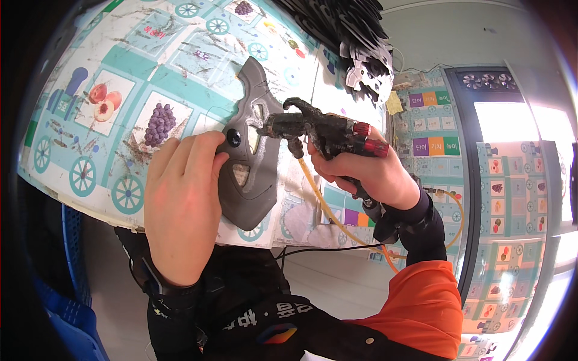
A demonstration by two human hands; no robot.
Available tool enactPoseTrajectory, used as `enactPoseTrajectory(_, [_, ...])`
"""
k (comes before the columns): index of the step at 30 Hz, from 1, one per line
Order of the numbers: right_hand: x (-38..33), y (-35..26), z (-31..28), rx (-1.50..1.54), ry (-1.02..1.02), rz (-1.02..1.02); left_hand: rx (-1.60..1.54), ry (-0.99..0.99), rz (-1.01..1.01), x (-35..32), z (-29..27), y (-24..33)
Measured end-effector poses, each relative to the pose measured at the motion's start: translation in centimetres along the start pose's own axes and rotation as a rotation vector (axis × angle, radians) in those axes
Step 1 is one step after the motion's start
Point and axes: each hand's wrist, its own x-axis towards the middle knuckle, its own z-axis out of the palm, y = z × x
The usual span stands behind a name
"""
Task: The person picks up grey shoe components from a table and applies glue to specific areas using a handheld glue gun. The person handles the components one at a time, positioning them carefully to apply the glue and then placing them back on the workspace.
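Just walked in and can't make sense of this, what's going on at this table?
A person is working on a flat grey plastic part lying on a table covered with a picture mat of fruit and train drawings. The left hand presses on the part's edge to hold it in place. The right hand grips a dirty spray gun, its nozzle aimed close at the part's middle. A yellow hose hangs from the gun. More similar parts are stacked at the far end.
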Motion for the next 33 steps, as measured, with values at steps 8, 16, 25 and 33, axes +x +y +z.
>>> enactPoseTrajectory(8, [-0.4, -0.1, 0.4, -0.028, -0.035, 0.037, -0.023, 0.006, 0.008, 0.0, 0.1, -0.1])
enactPoseTrajectory(16, [-1.2, 0.2, 0.8, -0.083, -0.044, 0.042, -0.006, 0.009, 0.009, 0.0, 0.0, -0.2])
enactPoseTrajectory(25, [-2.6, 2.2, 0.1, -0.03, -0.033, 0.097, -0.009, 0.0, 0.01, -0.1, 0.0, -0.1])
enactPoseTrajectory(33, [-2.0, 1.5, 1.0, -0.06, -0.037, 0.074, -0.027, -0.007, 0.009, -0.2, 0.0, -0.2])
